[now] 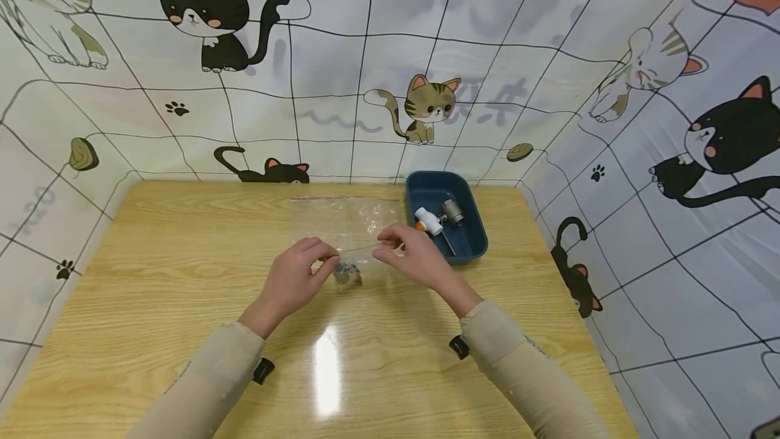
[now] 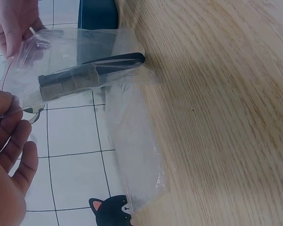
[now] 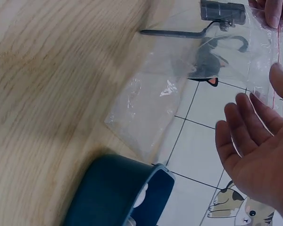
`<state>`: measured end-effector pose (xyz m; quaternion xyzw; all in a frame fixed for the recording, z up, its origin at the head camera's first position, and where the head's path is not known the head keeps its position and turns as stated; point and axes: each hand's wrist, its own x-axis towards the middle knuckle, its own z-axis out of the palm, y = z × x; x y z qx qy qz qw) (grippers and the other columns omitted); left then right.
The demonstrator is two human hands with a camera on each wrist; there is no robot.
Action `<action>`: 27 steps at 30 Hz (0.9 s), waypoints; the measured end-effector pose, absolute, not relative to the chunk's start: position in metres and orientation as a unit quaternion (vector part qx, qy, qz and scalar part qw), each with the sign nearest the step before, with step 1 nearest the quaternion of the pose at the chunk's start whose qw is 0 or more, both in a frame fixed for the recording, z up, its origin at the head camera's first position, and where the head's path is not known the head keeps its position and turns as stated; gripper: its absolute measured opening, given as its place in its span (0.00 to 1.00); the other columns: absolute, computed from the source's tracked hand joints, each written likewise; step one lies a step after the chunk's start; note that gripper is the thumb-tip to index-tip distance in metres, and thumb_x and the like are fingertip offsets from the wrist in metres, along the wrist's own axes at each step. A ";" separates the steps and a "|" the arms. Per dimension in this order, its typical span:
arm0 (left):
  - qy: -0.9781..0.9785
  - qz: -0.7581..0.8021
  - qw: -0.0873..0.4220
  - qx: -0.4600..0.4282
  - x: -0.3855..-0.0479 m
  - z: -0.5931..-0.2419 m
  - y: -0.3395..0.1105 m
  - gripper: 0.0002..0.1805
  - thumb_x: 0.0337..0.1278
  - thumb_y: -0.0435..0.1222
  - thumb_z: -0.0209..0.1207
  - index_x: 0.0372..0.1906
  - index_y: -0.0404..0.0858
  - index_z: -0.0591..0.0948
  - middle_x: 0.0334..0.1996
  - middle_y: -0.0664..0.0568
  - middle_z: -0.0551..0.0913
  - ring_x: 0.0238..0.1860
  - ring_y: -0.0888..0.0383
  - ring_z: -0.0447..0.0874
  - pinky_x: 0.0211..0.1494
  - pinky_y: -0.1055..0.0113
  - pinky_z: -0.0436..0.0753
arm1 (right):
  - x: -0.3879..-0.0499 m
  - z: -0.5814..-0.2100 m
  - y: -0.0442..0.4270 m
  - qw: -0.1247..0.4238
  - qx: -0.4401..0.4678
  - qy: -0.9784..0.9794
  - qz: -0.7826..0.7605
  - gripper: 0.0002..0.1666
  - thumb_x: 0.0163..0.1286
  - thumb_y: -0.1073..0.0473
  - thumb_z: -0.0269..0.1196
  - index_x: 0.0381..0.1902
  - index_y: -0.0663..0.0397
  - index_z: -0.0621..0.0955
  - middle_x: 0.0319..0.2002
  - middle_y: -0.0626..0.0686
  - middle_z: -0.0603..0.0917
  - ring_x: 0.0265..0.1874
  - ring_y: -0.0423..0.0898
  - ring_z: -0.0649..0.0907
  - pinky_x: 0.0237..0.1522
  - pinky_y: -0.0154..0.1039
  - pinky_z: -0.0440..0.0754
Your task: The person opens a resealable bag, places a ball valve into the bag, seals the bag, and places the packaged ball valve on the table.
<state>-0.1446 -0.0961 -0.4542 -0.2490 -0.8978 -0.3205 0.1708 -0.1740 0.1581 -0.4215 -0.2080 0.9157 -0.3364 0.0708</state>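
Both hands hold the upper edge of a clear zip bag [image 1: 368, 257] with a red line along its mouth. My left hand [image 1: 295, 276] pinches one end of that edge, and my right hand [image 1: 417, 261] pinches the other. Low in the bag, towards the left, hangs a grey metal fitting [image 1: 347, 274]; the left wrist view shows this fitting [image 2: 68, 84] with a long dark handle. In the right wrist view the bag [image 3: 254, 61] is stretched between the hands, the fingers of my right hand [image 3: 264, 150] spread beside its edge.
A second clear bag [image 1: 329, 217] lies flat on the wooden table [image 1: 183, 242] behind the hands. To the right stands a dark blue bin [image 1: 480, 249] holding a white fitting [image 1: 428, 221] with an orange part and a metal fitting [image 1: 453, 212]. Cat-patterned cloth surrounds the back and sides.
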 end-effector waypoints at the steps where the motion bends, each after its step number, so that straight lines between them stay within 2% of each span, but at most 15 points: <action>1: -0.898 -0.321 0.171 -0.247 -0.145 -0.454 -0.097 0.04 0.63 0.41 0.62 0.34 0.48 0.85 0.33 0.60 0.84 0.34 0.59 0.82 0.33 0.66 0.80 | -0.174 -0.423 0.158 0.088 -0.203 0.911 -0.348 0.24 0.68 0.45 0.62 0.56 0.52 0.79 0.51 0.49 0.84 0.49 0.45 0.82 0.51 0.42 0.79; 6: -0.899 -0.319 0.173 -0.247 -0.144 -0.453 -0.097 0.04 0.63 0.40 0.62 0.35 0.47 0.85 0.33 0.59 0.84 0.34 0.58 0.83 0.33 0.65 0.80 | -0.175 -0.433 0.157 0.133 -0.197 0.898 -0.370 0.28 0.67 0.43 0.63 0.61 0.49 0.77 0.59 0.51 0.81 0.57 0.47 0.81 0.54 0.44 0.79; 11: -0.898 -0.315 0.174 -0.252 -0.143 -0.452 -0.096 0.04 0.63 0.41 0.62 0.35 0.47 0.85 0.33 0.59 0.84 0.34 0.61 0.82 0.33 0.65 0.80 | -0.172 -0.432 0.153 0.108 -0.193 0.895 -0.388 0.25 0.67 0.45 0.64 0.60 0.43 0.77 0.59 0.48 0.81 0.57 0.46 0.81 0.56 0.45 0.78; 16: -0.891 -0.314 0.189 -0.269 -0.141 -0.452 -0.094 0.03 0.61 0.40 0.63 0.34 0.46 0.85 0.31 0.58 0.84 0.33 0.61 0.82 0.33 0.67 0.80 | -0.168 -0.419 0.133 0.017 -0.264 0.904 -0.335 0.19 0.66 0.49 0.65 0.54 0.44 0.82 0.51 0.45 0.85 0.51 0.44 0.83 0.53 0.42 0.80; 21: -0.887 -0.309 0.196 -0.281 -0.140 -0.451 -0.091 0.03 0.60 0.39 0.64 0.33 0.45 0.85 0.31 0.58 0.84 0.33 0.61 0.82 0.35 0.67 0.82 | -0.165 -0.412 0.113 -0.067 -0.357 0.907 -0.214 0.09 0.65 0.50 0.66 0.42 0.43 0.87 0.37 0.42 0.88 0.36 0.41 0.84 0.42 0.37 0.79; 23: -0.889 -0.305 0.196 -0.279 -0.139 -0.451 -0.091 0.03 0.60 0.39 0.65 0.34 0.45 0.85 0.31 0.58 0.84 0.33 0.61 0.82 0.36 0.67 0.82 | -0.164 -0.411 0.110 -0.076 -0.359 0.910 -0.192 0.06 0.64 0.50 0.67 0.38 0.40 0.87 0.33 0.40 0.87 0.33 0.39 0.82 0.40 0.37 0.77; 27: -0.894 -0.295 0.200 -0.273 -0.138 -0.451 -0.093 0.03 0.59 0.40 0.65 0.32 0.46 0.85 0.30 0.59 0.84 0.32 0.62 0.82 0.34 0.67 0.81 | -0.163 -0.411 0.110 -0.062 -0.343 0.917 -0.194 0.03 0.65 0.50 0.67 0.33 0.38 0.85 0.31 0.39 0.85 0.33 0.38 0.82 0.43 0.38 0.76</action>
